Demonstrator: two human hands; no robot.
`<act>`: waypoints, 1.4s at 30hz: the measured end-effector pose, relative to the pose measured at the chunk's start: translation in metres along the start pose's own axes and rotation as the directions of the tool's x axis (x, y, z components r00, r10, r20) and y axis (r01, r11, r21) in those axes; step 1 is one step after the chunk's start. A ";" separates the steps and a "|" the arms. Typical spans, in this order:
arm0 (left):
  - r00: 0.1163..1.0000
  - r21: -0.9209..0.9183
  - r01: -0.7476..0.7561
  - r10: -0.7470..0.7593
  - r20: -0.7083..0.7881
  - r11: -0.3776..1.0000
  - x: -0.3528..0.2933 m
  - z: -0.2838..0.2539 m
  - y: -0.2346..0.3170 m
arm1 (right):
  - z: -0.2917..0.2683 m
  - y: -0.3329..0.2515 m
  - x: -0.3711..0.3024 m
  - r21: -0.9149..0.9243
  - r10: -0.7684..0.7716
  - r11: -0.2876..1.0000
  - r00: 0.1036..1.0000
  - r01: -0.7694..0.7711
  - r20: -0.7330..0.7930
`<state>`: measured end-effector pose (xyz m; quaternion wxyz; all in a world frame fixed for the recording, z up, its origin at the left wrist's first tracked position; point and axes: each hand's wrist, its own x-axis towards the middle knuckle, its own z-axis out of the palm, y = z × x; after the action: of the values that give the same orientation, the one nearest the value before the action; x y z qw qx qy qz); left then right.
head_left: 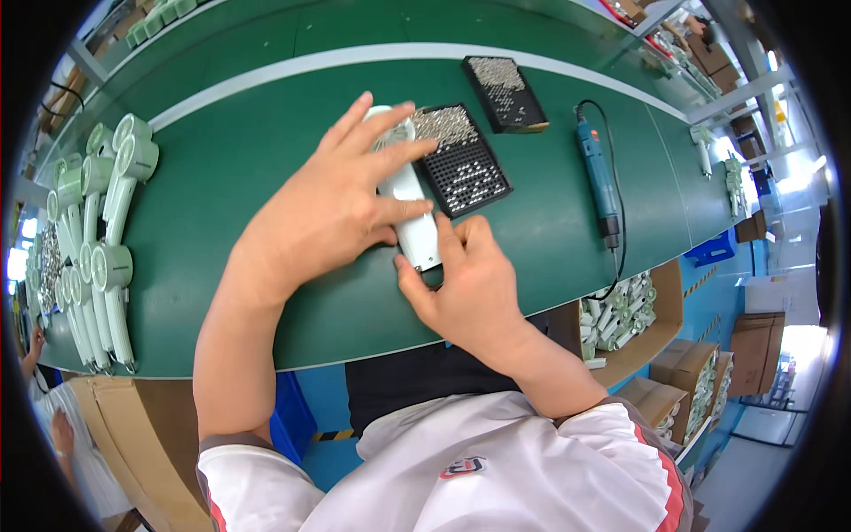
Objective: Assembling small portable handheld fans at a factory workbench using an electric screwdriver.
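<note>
Gripped between our spread left hand [341,199] and pinching right hand [474,277], the pale handheld fan [417,238] lies just left of the nearer screw tray [481,199]; we seem to be pressing it together, next move likely needing firm, even hold.

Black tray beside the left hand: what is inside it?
The tray holds small silvery pieces, densest at its far end. The left hand covers part of its left edge; anything beneath is hidden.
</note>
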<state>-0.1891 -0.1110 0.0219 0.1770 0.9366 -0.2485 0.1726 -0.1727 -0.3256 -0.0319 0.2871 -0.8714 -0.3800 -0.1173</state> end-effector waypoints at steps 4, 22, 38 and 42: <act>0.998 0.051 -0.015 0.012 0.069 0.999 0.005 0.000 0.007 | -0.004 -0.005 0.003 -0.051 -0.011 0.999 1.000 0.011 0.001; 0.995 -0.011 0.000 0.001 0.096 1.000 0.002 -0.003 0.007 | -0.080 0.197 0.044 -0.611 0.413 0.681 0.901 -0.404 -0.136; 1.000 -0.068 -0.013 0.015 0.022 0.998 0.003 0.011 -0.001 | -0.111 0.095 0.172 0.928 0.137 0.189 0.928 0.320 -0.348; 1.000 -0.101 -0.002 0.004 0.022 0.995 0.005 0.011 -0.001 | -0.062 0.074 0.156 0.903 0.222 0.295 0.897 0.312 -0.382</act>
<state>-0.1817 -0.1165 0.0134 0.2211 0.9279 -0.2605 0.1494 -0.0112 -0.3099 0.0540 0.8207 -0.4656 -0.3237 -0.0698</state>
